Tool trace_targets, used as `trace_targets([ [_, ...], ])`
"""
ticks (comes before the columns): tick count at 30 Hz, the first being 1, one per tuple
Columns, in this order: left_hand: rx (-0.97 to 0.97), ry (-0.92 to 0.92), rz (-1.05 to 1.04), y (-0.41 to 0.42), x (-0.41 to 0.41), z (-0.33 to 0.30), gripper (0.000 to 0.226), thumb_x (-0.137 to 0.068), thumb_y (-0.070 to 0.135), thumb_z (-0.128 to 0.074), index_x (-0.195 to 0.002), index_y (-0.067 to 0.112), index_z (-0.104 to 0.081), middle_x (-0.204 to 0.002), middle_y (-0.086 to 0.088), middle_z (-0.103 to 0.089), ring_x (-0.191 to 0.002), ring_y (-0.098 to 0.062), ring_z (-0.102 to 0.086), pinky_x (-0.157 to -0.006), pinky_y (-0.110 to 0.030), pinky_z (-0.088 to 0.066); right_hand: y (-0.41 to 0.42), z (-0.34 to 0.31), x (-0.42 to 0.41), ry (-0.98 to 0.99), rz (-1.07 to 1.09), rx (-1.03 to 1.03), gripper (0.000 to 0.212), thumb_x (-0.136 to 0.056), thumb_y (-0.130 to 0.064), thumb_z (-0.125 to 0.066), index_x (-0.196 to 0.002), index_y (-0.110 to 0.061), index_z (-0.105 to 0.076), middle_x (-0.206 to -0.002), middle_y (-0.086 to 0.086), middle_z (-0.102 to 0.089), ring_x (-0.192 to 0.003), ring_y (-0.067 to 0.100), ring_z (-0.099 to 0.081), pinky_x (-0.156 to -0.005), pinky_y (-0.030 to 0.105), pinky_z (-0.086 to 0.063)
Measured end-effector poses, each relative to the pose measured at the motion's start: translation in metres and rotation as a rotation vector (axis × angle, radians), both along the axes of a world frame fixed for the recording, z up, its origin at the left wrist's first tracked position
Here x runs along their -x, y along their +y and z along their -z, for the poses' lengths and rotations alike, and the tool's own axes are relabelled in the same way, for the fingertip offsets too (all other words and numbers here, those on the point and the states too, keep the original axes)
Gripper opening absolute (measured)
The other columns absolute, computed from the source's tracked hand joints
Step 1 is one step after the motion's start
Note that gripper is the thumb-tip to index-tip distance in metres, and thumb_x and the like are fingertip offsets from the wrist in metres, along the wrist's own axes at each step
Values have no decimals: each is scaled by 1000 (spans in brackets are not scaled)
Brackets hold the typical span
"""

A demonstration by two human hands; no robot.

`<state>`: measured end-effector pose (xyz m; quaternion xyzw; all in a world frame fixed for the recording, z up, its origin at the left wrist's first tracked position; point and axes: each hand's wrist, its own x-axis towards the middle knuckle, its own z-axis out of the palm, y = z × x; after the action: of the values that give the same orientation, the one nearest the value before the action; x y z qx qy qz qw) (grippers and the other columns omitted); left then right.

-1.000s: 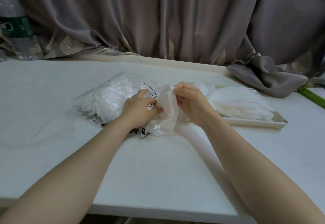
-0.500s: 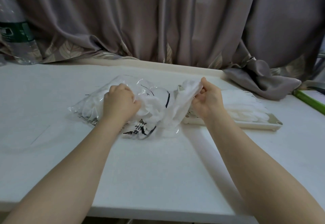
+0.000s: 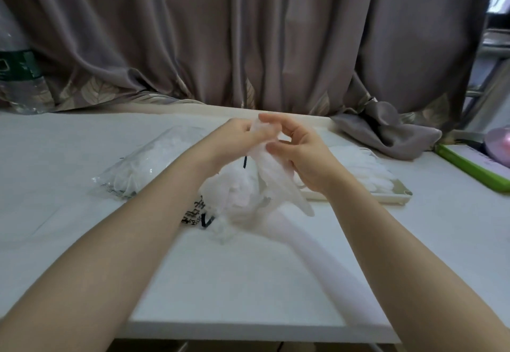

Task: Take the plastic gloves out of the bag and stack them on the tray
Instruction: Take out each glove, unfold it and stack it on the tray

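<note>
Both hands are raised above the white table, pinching the top of one thin translucent plastic glove (image 3: 278, 177) that hangs down between them. My left hand (image 3: 234, 142) grips it from the left, my right hand (image 3: 300, 153) from the right. Below them lies the clear bag (image 3: 146, 166) of gloves with black print, its open end bunched up with loose gloves (image 3: 231, 200) spilling out. Behind my right hand sits a pale tray (image 3: 397, 197) holding a flat stack of gloves (image 3: 367, 175).
A water bottle (image 3: 19, 75) with a green label stands at the far left. Grey curtain hangs behind the table, with a bundle of it (image 3: 386, 133) resting near the tray. A green-edged flat object (image 3: 474, 169) lies at the right.
My left hand left the bag and came up to meet my right hand. Both now hold the glove higher, in front of me. The head camera tilted up slightly.
</note>
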<state>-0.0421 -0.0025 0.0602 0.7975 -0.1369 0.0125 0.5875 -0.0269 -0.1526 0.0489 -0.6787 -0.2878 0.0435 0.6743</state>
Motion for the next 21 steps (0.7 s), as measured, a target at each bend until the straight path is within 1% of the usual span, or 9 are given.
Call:
trace_targets([
  [2,19,19,-29,-2,-3,2,28,-88,36,-60,-89,10,-69,-79,-2,-68,-73,-13,-65,-70,-23,-51,-10,-4,2,-105,51,156,53,-84,11,-55,-116,-31,-58,-115,-3,-59,-90,18,-63,-83,41,-52],
  [4,159,75,-63,-4,-6,3,26,-91,33,-57,-96,9,-67,-82,-1,-68,-75,-12,-64,-67,-19,-51,-22,-10,3,-152,121,302,58,-83,5,-59,-123,-37,-52,-119,-6,-57,-82,14,-65,-75,35,-55],
  [7,339,118,-27,-10,-6,2,19,-95,26,-51,-101,13,-64,-87,2,-69,-76,-9,-65,-66,-18,-53,-43,-14,0,-73,227,400,51,-81,-3,-67,-126,-24,-52,-93,-10,-58,-62,6,-59,-58,20,-50],
  [9,408,106,-17,-16,-4,2,17,-97,22,-48,-98,13,-63,-84,2,-68,-72,-9,-65,-62,-18,-53,-62,-13,-6,15,221,448,34,-80,-9,-71,-113,-13,-64,-77,-4,-61,-60,10,-57,-58,21,-45],
  [12,355,60,-58,-28,-9,4,15,-98,19,-46,-92,11,-57,-79,-1,-61,-66,-10,-58,-56,-19,-46,-97,-5,-11,248,79,401,9,-83,-9,-65,-88,-4,-70,-75,6,-68,-65,14,-62,-62,25,-50],
  [15,285,12,-91,-44,-17,10,16,-97,19,-46,-84,14,-54,-75,-1,-55,-64,-11,-52,-58,-23,-41,-129,7,-14,474,-71,259,6,-75,-14,-72,-71,-8,-72,-65,2,-68,-56,11,-64,-53,21,-51],
  [16,262,-4,-101,-45,-18,12,19,-97,19,-47,-80,16,-53,-71,1,-54,-59,-8,-51,-54,-20,-41,-133,11,-15,493,-142,220,14,-67,-21,-80,-74,-11,-73,-70,3,-69,-61,13,-65,-57,24,-53],
  [19,249,-19,-74,-66,-24,14,23,-97,19,-48,-75,16,-52,-66,2,-54,-50,-5,-51,-48,-16,-42,-156,20,-22,516,-305,120,64,-52,-35,-89,-106,-10,-66,-98,9,-68,-89,25,-66,-79,40,-54],
  [21,295,-19,-44,-79,-30,14,20,-97,17,-49,-78,14,-57,-66,3,-60,-55,-7,-56,-53,-18,-47,-164,19,-26,536,-281,93,67,-49,-30,-90,-107,-10,-65,-95,9,-69,-84,24,-68,-73,38,-57],
])
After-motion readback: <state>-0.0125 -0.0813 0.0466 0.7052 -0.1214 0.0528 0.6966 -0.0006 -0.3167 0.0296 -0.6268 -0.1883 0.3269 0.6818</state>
